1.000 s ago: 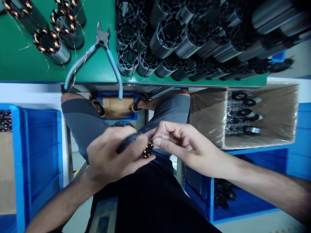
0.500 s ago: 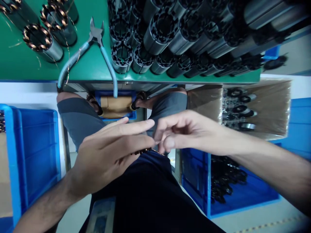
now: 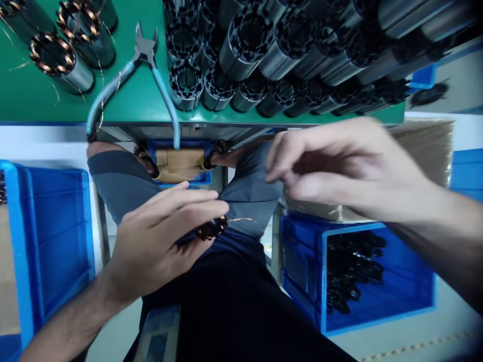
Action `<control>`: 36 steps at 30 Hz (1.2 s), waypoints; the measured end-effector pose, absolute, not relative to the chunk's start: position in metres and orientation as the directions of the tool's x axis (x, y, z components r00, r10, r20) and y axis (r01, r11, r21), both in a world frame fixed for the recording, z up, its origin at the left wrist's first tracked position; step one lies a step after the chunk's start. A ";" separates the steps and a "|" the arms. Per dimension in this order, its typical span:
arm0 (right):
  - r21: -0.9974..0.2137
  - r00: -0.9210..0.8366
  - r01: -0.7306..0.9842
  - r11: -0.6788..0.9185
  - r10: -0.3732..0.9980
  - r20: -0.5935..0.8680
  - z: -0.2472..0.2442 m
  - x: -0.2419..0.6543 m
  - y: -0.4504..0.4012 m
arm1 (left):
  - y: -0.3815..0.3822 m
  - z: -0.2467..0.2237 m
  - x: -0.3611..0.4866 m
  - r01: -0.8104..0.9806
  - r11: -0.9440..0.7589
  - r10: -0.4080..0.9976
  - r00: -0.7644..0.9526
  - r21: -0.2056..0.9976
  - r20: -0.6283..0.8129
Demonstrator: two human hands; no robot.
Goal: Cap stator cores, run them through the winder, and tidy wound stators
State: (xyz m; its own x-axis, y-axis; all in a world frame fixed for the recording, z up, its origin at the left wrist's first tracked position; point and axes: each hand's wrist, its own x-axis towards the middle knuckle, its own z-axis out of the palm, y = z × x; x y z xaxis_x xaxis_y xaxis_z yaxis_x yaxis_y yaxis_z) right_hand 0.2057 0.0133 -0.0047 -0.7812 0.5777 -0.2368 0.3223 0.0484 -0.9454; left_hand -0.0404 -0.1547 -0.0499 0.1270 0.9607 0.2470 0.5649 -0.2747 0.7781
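My left hand (image 3: 166, 236) is wrapped round a copper-wound stator (image 3: 212, 229) above my lap, and its fingers cover most of the body. From the wound end a thin copper wire (image 3: 241, 219) sticks out to the right. Raised over my right thigh, my right hand (image 3: 339, 171) has its fingers curled and pressed together; it is blurred, and whatever it may hold is hidden. Pliers with light blue handles (image 3: 146, 50) lie open on the green table (image 3: 132, 108), a loose copper wire across the left handle.
Wound stators (image 3: 77, 70) stand at the table's left. Rows of unwound stators (image 3: 241, 55) fill its middle and right. Blue crates (image 3: 56, 241) flank me; the right crate (image 3: 400, 296) holds black parts. A carton (image 3: 426, 146) sits above it, partly behind my right hand.
My right hand has moved away from the stator, to the right and up. The copper wire and wound end now show more clearly. My left hand has shifted slightly left.
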 end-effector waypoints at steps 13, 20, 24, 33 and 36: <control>-0.919 -0.890 0.343 0.193 0.381 -0.251 -0.005 0.202 -0.009 | -0.152 -0.044 -0.034 0.509 -0.109 0.988 0.152 0.854 0.035; -0.852 -0.802 0.408 -0.329 0.316 -0.506 -0.022 0.213 0.001 | -0.156 -0.046 -0.036 0.606 -0.328 0.937 0.113 0.725 0.330; -0.602 -0.772 0.527 -0.600 -0.042 -0.634 -0.034 0.206 -0.010 | -0.155 -0.044 -0.035 0.681 -0.521 0.833 0.273 0.514 0.481; -0.897 -0.870 0.308 0.317 0.476 -0.130 0.004 0.210 -0.002 | -0.153 -0.042 -0.036 0.515 -0.193 0.980 0.141 0.835 0.140; -0.949 -0.833 0.314 -0.021 0.474 -0.286 -0.007 0.214 0.003 | -0.156 -0.043 -0.038 0.614 -0.345 0.932 0.132 0.710 0.338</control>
